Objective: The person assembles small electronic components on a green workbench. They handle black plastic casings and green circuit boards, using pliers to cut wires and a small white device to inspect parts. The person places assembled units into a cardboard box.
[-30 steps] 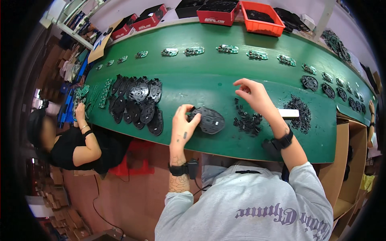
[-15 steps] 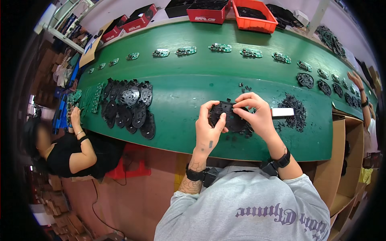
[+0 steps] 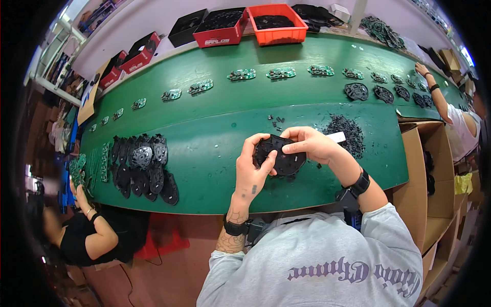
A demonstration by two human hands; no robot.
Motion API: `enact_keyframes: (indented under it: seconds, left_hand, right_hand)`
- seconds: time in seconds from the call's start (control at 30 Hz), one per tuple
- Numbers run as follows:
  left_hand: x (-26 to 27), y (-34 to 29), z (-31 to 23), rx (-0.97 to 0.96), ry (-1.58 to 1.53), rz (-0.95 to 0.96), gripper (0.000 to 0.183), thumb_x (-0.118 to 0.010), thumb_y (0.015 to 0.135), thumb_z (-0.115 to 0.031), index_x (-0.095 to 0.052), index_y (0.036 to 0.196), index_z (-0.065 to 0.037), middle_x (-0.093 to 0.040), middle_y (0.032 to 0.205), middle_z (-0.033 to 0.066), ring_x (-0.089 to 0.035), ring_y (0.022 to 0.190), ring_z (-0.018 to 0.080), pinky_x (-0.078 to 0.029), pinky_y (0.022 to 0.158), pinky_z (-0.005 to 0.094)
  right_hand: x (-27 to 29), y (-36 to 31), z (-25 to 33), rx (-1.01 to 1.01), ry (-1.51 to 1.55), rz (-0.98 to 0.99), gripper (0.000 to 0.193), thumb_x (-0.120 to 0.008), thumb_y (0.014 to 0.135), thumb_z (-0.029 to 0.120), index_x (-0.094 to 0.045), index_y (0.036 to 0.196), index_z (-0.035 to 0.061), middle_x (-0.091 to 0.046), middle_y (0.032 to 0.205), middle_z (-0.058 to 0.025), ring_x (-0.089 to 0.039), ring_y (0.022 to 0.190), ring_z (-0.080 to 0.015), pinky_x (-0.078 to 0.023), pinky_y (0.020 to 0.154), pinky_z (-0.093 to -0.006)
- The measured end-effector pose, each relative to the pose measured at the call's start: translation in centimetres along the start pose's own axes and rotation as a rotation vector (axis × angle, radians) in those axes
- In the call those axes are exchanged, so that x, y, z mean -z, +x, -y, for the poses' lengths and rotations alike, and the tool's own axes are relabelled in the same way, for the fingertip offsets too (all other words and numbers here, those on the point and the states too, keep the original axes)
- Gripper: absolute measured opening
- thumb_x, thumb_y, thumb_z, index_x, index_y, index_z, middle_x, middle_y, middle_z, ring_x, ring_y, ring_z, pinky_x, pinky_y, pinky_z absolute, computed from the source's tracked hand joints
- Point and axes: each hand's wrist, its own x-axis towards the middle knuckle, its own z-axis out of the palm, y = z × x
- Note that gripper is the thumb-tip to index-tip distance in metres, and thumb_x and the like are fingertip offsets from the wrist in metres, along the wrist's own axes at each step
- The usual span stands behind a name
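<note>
Both of my hands hold a black plastic shell (image 3: pixel 290 162) above the green bench, its inner side with moulded ribs facing up. My left hand (image 3: pixel 250 169) is closed round its left side, thumb on the inner face. My right hand (image 3: pixel 313 145) pinches the upper right edge, thumb pressed on the inside; whether a small part sits under those fingertips is hidden. Just right of the hands lies a heap of small black plastic pieces (image 3: pixel 353 146), with a white block-shaped thing (image 3: pixel 336 137) by it. A few loose black pieces (image 3: pixel 276 123) lie beyond the shell.
Stacked black shells (image 3: pixel 123 176) lie at left. Green circuit boards (image 3: pixel 281 73) line the far bench, with more shells (image 3: pixel 356 91) at right. Behind stand an orange bin (image 3: pixel 279 37) and red boxes (image 3: pixel 220 38). A cardboard box (image 3: pixel 411 179) borders the right; co-workers' arms (image 3: pixel 101 236) show at both sides.
The whole view has swung, shifting the bench things leftward. My right hand's thumb and fingers have closed on the shell's upper edge, and more of its inner face shows.
</note>
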Motion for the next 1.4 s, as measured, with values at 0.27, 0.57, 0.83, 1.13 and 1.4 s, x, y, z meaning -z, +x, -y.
enact_keyframes:
  seconds: [0.27,0.57,0.83,1.13,1.4]
  left_hand:
    - [-1.0,0.2,0.0,-0.008,-0.014,0.064,0.052,-0.067,0.085,-0.004,-0.045,0.132,-0.004,-0.059,0.102,0.0104,-0.062,0.070,0.0114,-0.052,0.054,0.0212]
    - [8.5,-3.5,1.6,-0.177,0.192,-0.403,0.053,-0.058,0.093,-0.012,-0.038,0.140,-0.001,-0.059,0.113,0.0136,-0.062,0.087,0.0150,-0.051,0.076,0.0289]
    - [20.1,-10.2,1.9,-0.122,0.804,-1.029,0.027,-0.059,0.090,-0.006,-0.061,0.117,-0.003,-0.065,0.103,0.0080,-0.061,0.095,0.0162,-0.048,0.083,0.0304]
    - [24.1,-8.5,2.2,0.012,1.216,-0.903,0.037,-0.067,0.084,-0.029,-0.064,0.111,-0.004,-0.060,0.114,0.0140,-0.052,0.109,0.0320,-0.041,0.095,0.0411]
    - [29.1,-2.5,1.4,0.045,1.506,-0.362,0.034,-0.065,0.083,-0.019,-0.064,0.116,-0.011,-0.063,0.114,0.0079,-0.053,0.109,0.0318,-0.043,0.092,0.0427]
  right_hand:
    - [2.2,-0.1,1.9,-0.208,0.028,0.054,0.017,-0.072,0.082,0.009,-0.064,0.096,0.0044,-0.067,0.089,-0.0024,-0.066,0.079,-0.0119,-0.054,0.073,-0.0277]
    - [16.8,3.8,8.1,0.398,-1.297,-0.467,0.037,-0.070,0.080,0.019,-0.066,0.112,0.0008,-0.070,0.104,-0.0106,-0.065,0.093,-0.0203,-0.049,0.088,-0.0323]
    - [25.8,1.7,7.9,0.371,-1.290,-0.526,0.030,-0.072,0.075,0.014,-0.069,0.102,0.0005,-0.063,0.096,-0.0115,-0.061,0.092,-0.0240,-0.047,0.085,-0.0333]
    - [21.8,1.3,8.7,0.489,-1.479,-0.649,0.036,-0.072,0.079,0.023,-0.067,0.111,0.0061,-0.064,0.109,-0.0096,-0.059,0.104,-0.0216,-0.044,0.090,-0.0349]
    - [3.8,-0.6,8.9,0.409,-1.232,-0.356,0.021,-0.068,0.081,0.017,-0.071,0.094,-0.0006,-0.069,0.089,-0.0117,-0.065,0.082,-0.0201,-0.051,0.075,-0.0311]
